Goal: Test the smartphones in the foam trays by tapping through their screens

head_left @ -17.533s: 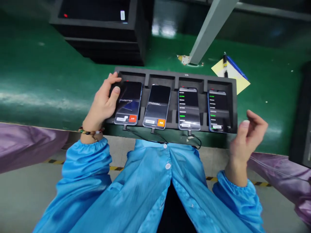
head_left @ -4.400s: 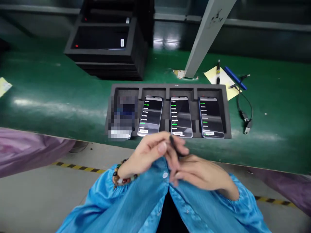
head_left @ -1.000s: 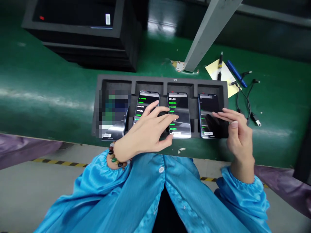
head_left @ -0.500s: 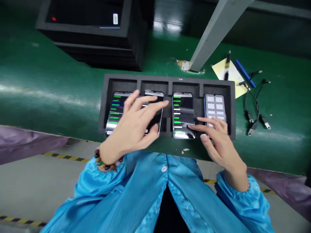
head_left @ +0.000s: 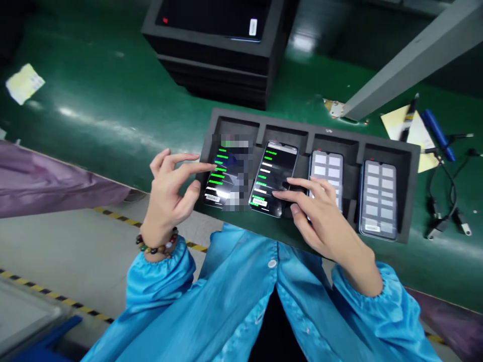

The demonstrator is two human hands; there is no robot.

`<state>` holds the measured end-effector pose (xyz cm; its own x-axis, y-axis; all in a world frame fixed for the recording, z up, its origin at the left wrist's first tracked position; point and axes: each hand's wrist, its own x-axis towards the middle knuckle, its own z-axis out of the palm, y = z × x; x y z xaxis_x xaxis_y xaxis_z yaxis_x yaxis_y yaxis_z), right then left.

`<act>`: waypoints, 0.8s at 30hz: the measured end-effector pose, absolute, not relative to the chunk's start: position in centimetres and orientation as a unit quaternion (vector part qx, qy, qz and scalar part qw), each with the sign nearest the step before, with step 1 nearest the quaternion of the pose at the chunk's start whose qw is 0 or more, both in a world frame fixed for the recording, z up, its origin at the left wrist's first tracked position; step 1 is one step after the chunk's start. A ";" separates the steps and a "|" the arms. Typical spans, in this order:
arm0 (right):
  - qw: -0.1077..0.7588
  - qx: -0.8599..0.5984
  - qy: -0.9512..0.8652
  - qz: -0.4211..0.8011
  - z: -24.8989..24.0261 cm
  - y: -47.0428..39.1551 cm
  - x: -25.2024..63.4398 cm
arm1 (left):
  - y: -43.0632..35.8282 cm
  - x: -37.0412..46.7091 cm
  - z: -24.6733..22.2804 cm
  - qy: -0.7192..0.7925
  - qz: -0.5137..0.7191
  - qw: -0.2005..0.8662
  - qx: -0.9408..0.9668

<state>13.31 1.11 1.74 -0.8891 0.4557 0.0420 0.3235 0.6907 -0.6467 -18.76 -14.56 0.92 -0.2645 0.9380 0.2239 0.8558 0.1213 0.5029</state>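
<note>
A black foam tray (head_left: 409, 193) holds phones side by side. My left hand (head_left: 175, 183) is at the tray's left end, fingers spread, its index fingertip at the leftmost phone (head_left: 221, 178), which shows green text and is partly pixelated. My right hand (head_left: 317, 213) reaches over the second phone (head_left: 273, 171), also lit with green and white lines; a fingertip is on or just above its screen. That hand partly covers the third phone (head_left: 326, 168), which shows pale blocks. Similar blocks fill the rightmost phone (head_left: 378, 196). Neither hand holds anything.
Behind the tray stands a stack of black foam trays (head_left: 222, 65) with a dark device on top. A grey metal post (head_left: 400, 65) rises at the back right. Yellow paper (head_left: 409, 128), a pen, a blue stick (head_left: 437, 134) and short cables (head_left: 449, 201) lie to the right.
The view has shifted, so the tray appears further right. My left hand has moved left off the second phone. My right hand has moved from the third phone to the second, whose pale blocks now show.
</note>
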 end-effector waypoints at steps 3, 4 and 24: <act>0.096 -0.211 -0.915 0.331 1.9 1.1 13.2 | -15.2 -19.4 0.4 0.748 0.286 0.074 0.594; 0.101 -0.215 -0.915 0.327 1.9 1.1 13.4 | -15.4 -19.6 0.2 0.751 0.284 0.075 0.591; 0.147 -0.292 -0.895 0.304 2.1 1.8 15.5 | -16.1 -19.9 -0.7 0.724 0.300 0.122 0.609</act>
